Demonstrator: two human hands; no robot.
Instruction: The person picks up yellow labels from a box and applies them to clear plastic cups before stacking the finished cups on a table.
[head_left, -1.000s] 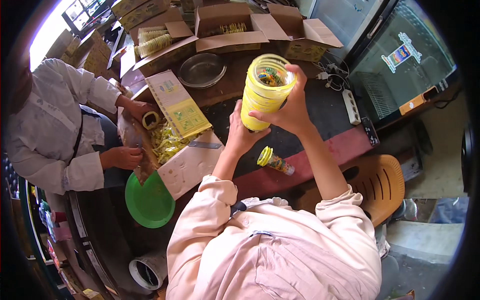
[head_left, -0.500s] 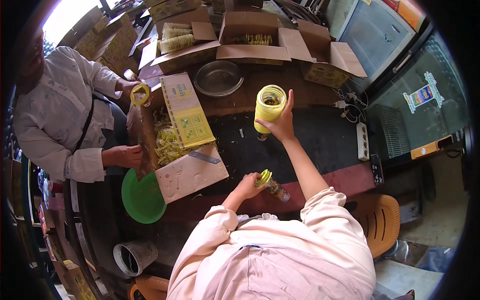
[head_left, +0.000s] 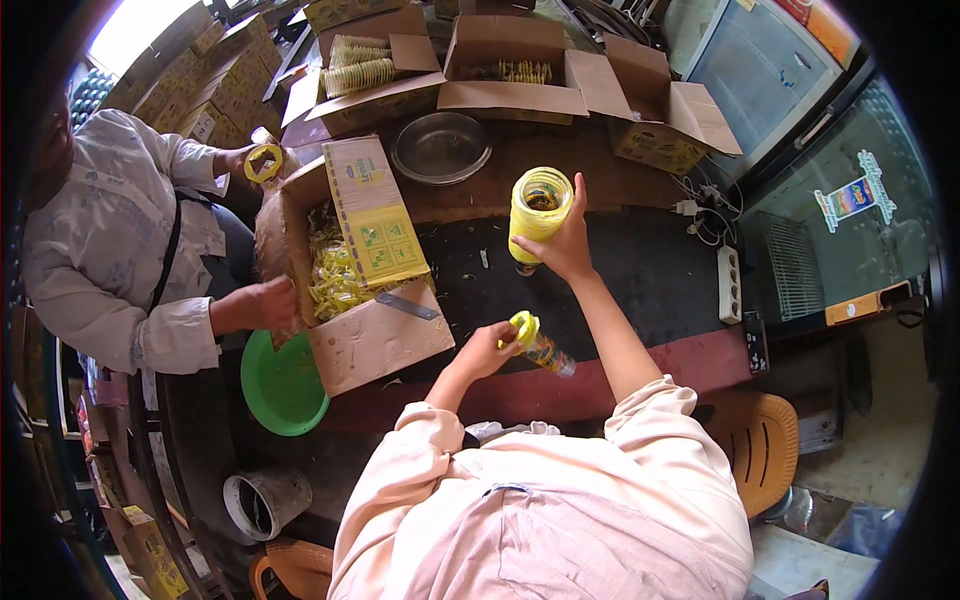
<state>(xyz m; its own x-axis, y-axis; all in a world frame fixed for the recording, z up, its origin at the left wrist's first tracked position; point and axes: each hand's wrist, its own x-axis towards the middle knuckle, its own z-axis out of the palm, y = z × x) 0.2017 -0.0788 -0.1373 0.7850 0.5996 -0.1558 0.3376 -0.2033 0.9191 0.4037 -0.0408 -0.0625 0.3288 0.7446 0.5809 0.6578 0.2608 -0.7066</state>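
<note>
My right hand (head_left: pixel 560 240) is wrapped round a yellow, ribbed stack of what look like nested clear plastic cups (head_left: pixel 541 215), its round mouth facing up and a dark printed end below. Nearer my body, my left hand (head_left: pixel 490 348) pinches the yellow rim of a single clear plastic cup (head_left: pixel 545 352) with a colourful print. That cup lies tilted, its closed end pointing right, apart from the stack. Some of my left fingers are hidden behind the hand.
At left a co-worker holds a yellow-rimmed clear stack (head_left: pixel 264 163) beside an open carton (head_left: pixel 385 350) of yellow strips. A green basin (head_left: pixel 285 395) is below it. Cardboard boxes (head_left: pixel 515 95) and a round metal tray (head_left: pixel 441 148) stand at the back; a power strip (head_left: pixel 729 285) lies right.
My left hand has shifted slightly left and up with the cup. The right hand keeps its hold on the stack. The co-worker's lower hand has risen a little by the carton.
</note>
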